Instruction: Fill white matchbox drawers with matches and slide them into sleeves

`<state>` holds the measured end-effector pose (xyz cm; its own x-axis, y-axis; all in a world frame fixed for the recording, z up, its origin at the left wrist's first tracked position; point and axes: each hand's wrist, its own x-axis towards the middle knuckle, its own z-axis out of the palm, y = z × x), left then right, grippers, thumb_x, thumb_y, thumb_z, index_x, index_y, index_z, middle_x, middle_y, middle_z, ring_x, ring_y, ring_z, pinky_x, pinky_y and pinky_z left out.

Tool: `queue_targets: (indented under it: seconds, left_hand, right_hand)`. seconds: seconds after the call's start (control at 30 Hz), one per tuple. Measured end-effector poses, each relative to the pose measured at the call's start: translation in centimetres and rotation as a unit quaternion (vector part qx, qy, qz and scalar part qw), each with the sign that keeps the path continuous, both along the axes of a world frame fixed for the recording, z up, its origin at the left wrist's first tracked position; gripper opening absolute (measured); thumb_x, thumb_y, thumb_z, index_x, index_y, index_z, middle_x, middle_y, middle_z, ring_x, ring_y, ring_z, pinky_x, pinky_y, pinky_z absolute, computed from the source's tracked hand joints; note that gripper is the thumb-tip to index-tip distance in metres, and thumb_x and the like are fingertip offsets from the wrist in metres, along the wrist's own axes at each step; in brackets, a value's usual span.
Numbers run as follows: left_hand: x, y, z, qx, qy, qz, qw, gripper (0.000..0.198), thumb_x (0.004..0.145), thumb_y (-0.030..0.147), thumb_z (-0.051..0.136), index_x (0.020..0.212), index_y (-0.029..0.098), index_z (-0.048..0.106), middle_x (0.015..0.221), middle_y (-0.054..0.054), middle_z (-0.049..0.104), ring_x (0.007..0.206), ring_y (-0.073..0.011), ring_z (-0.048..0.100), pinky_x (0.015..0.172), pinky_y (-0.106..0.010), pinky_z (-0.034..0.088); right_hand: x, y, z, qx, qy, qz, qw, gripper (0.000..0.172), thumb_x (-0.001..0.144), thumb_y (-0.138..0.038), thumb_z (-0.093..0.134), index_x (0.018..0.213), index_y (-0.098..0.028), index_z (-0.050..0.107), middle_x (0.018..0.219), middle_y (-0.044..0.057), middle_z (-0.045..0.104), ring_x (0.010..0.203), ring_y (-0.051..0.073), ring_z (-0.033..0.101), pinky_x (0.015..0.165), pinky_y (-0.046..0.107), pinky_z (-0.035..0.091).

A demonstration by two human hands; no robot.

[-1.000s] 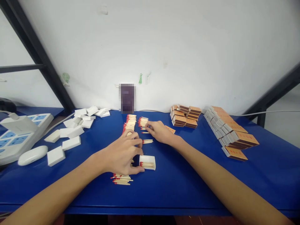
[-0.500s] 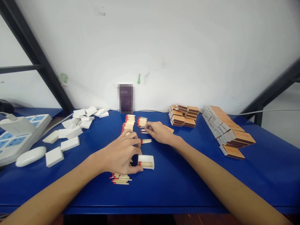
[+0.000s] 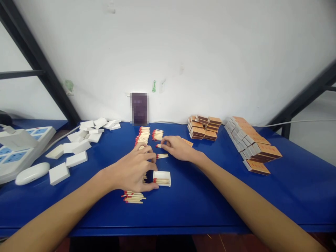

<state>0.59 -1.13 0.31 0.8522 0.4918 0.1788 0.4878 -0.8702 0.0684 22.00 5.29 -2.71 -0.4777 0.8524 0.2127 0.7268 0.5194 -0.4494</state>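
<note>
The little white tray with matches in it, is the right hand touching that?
Apart. The head view shows blue table between the right hand and the white tray, which lies nearer the viewer.

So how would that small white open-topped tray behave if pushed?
The small white open-topped tray looks thin-walled, so it's probably light and slides easily. Lying flat, it seems unlikely to tip. The red-tipped wooden matches inside may shift, since they fill only part of it.

The left hand [image 3: 135, 168] curves in a wide grip; right hand [image 3: 177, 147] pinches.
</note>
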Motion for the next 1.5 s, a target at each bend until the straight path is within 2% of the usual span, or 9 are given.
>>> queue_targets:
  seconds: [0.43, 0.7, 1.0, 1.27, 1.5]
  left_hand:
    - [0.20, 0.03, 0.11, 0.030, 0.015, -0.018, 0.999, 0.036, 0.079, 0.055, 0.065, 0.083, 0.020, 0.073, 0.091, -0.006, 0.061, 0.091, -0.0229, 0.048, 0.091, -0.041, 0.030]
    - [0.09, 0.08, -0.10, 0.028, 0.005, -0.025, 0.999, 0.034, 0.080, 0.052, 0.065, 0.082, 0.020, 0.073, 0.093, -0.005, 0.060, 0.093, -0.0227, 0.047, 0.091, -0.040, 0.031]
    - [0.10, 0.20, -0.22, 0.031, 0.005, -0.026, 0.999, 0.035, 0.081, 0.053, 0.063, 0.083, 0.020, 0.073, 0.098, -0.006, 0.060, 0.097, -0.0249, 0.047, 0.092, -0.043, 0.031]
    - [0.02, 0.12, -0.23, 0.039, 0.001, -0.028, 0.999, 0.035, 0.079, 0.054, 0.065, 0.081, 0.019, 0.073, 0.094, -0.006, 0.060, 0.094, -0.0238, 0.046, 0.089, -0.041, 0.032]
    - [0.08, 0.16, -0.30, 0.035, 0.008, -0.022, 0.999, 0.036, 0.078, 0.055, 0.066, 0.081, 0.020, 0.073, 0.095, -0.006, 0.060, 0.096, -0.0254, 0.047, 0.091, -0.043, 0.031]
  right_hand:
    - [0.10, -0.53, 0.37, -0.034, -0.019, -0.021, 0.999, 0.019, 0.092, -0.033, 0.053, 0.094, -0.017, 0.063, 0.071, 0.000, 0.061, 0.065, 0.012, 0.052, 0.062, 0.024, 0.032]
    - [0.23, -0.42, 0.47, -0.046, -0.025, -0.010, 0.999, 0.021, 0.093, -0.036, 0.051, 0.093, -0.016, 0.060, 0.065, -0.002, 0.056, 0.061, 0.012, 0.048, 0.059, 0.024, 0.030]
    - [0.32, -0.64, 0.41, -0.040, -0.023, -0.011, 0.999, 0.020, 0.094, -0.034, 0.051, 0.092, -0.016, 0.060, 0.070, 0.000, 0.057, 0.063, 0.012, 0.047, 0.061, 0.024, 0.030]
    - [-0.05, -0.92, 0.10, -0.004, -0.033, -0.020, 0.999, 0.018, 0.095, -0.030, 0.050, 0.090, -0.015, 0.059, 0.072, 0.001, 0.058, 0.066, 0.013, 0.048, 0.065, 0.026, 0.031]
    - [-0.01, -0.84, -0.03, -0.003, -0.026, -0.017, 1.000, 0.018, 0.094, -0.030, 0.050, 0.088, -0.016, 0.059, 0.071, 0.000, 0.059, 0.065, 0.013, 0.049, 0.063, 0.026, 0.031]
